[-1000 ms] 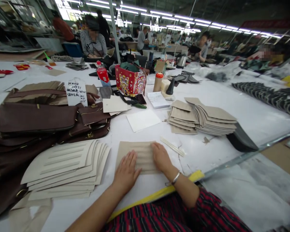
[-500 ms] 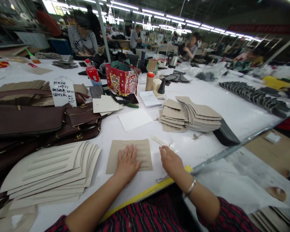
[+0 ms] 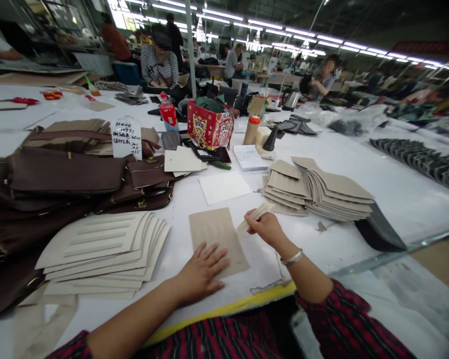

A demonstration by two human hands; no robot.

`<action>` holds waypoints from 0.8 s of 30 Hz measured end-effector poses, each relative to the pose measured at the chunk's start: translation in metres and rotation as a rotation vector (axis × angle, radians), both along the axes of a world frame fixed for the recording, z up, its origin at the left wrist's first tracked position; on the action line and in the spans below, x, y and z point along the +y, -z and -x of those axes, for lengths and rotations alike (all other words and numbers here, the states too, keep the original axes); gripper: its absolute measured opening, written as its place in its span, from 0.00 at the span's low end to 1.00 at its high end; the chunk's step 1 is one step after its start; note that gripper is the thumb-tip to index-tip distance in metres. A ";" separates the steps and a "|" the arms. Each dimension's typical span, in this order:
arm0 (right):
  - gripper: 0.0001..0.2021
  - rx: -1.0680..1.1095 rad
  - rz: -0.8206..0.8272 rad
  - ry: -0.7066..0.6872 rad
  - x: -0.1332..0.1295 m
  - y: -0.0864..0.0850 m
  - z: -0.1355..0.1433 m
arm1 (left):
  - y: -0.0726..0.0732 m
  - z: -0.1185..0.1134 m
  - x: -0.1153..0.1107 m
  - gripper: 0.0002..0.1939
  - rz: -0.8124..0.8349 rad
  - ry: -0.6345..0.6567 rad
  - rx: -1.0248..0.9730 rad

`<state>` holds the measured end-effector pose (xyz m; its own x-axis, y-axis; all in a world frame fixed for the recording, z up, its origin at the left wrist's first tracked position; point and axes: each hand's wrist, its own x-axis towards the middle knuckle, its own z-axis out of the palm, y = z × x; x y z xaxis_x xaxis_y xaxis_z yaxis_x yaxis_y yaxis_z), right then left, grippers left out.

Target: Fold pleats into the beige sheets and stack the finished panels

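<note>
A beige rectangular sheet (image 3: 211, 224) lies on the white table in front of me, a little askew. My left hand (image 3: 204, 271) rests on its lower left part with the fingers spread. To the right of the sheet, my right hand (image 3: 267, 229) has its fingers closed round a pale, flat stick (image 3: 262, 209). The stick slants, and its lower left end is close to the sheet's right edge; I cannot tell if it touches. A fanned stack of cream curved panels (image 3: 97, 244) with grey stripes sits to the left.
Brown leather bags (image 3: 67, 169) lie at the left. A white card (image 3: 224, 187), a notepad (image 3: 249, 157) and a red patterned box (image 3: 209, 124) stand or lie beyond the sheet. Stacked beige pieces (image 3: 318, 189) lie at the right. Yellow tape (image 3: 254, 299) runs along the near edge.
My right hand has picked up the pale stick, which lay on the table before. The left hand has slid toward the sheet's near edge, and the sheet has turned. My view has swung left.
</note>
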<state>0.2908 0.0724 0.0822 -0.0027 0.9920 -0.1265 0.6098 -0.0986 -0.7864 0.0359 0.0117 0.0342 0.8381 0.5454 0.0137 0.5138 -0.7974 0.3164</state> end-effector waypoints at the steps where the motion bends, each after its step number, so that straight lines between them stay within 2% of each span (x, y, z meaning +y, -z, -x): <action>1: 0.15 -0.044 -0.043 -0.020 0.009 0.000 0.014 | 0.006 -0.002 -0.001 0.28 -0.027 -0.015 0.000; 4: 0.13 -0.273 -0.130 -0.069 0.039 0.003 0.047 | 0.019 -0.009 -0.001 0.26 -0.084 -0.029 -0.008; 7: 0.13 -0.413 -0.159 -0.099 0.048 0.005 0.054 | 0.021 -0.009 -0.001 0.26 -0.090 -0.026 -0.019; 9: 0.13 -0.434 -0.132 -0.119 0.028 0.006 0.048 | 0.019 -0.007 -0.001 0.25 -0.071 -0.028 -0.023; 13: 0.14 -0.416 -0.050 -0.144 -0.046 0.007 0.029 | 0.017 -0.006 0.000 0.24 -0.041 -0.022 -0.031; 15: 0.14 -0.408 -0.065 -0.132 -0.066 0.008 0.026 | 0.017 -0.006 0.000 0.24 -0.033 -0.016 -0.032; 17: 0.14 -0.411 -0.109 -0.114 -0.056 0.010 0.030 | 0.017 -0.006 0.000 0.24 -0.022 -0.018 -0.034; 21: 0.14 -0.466 -0.155 -0.052 0.012 0.009 0.051 | 0.015 -0.007 -0.001 0.24 0.010 -0.026 -0.040; 22: 0.14 -0.478 -0.145 -0.043 0.021 0.007 0.055 | 0.015 -0.007 -0.001 0.24 0.020 -0.029 -0.037; 24: 0.14 -0.500 -0.119 -0.048 0.015 0.004 0.057 | 0.013 -0.006 -0.001 0.24 0.041 -0.037 -0.029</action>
<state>0.2340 0.0873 0.0779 -0.0165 0.9998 -0.0097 0.9156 0.0112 -0.4018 0.0423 0.0105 0.0208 0.8168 0.5767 0.0145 0.5330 -0.7642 0.3632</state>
